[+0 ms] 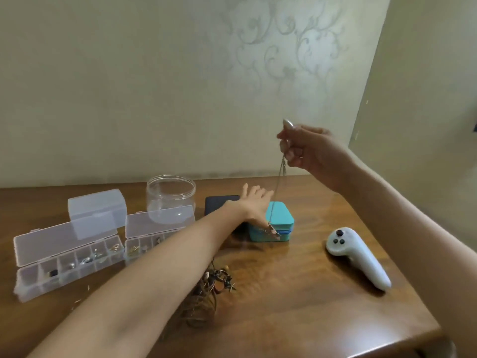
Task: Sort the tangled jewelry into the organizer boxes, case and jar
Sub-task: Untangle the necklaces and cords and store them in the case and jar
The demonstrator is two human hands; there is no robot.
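Left forearm (154,267) across half-hidden jewelry tangle (218,279); blurred chain (277,187) in right hand (312,153)

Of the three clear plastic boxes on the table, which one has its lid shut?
The taller box at the back, left of the jar. The long left box and the long middle box in front lie open.

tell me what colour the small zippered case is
The case is teal, seen in the head view.

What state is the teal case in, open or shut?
Shut: the teal case has its lid flat on the base, with no gap showing.
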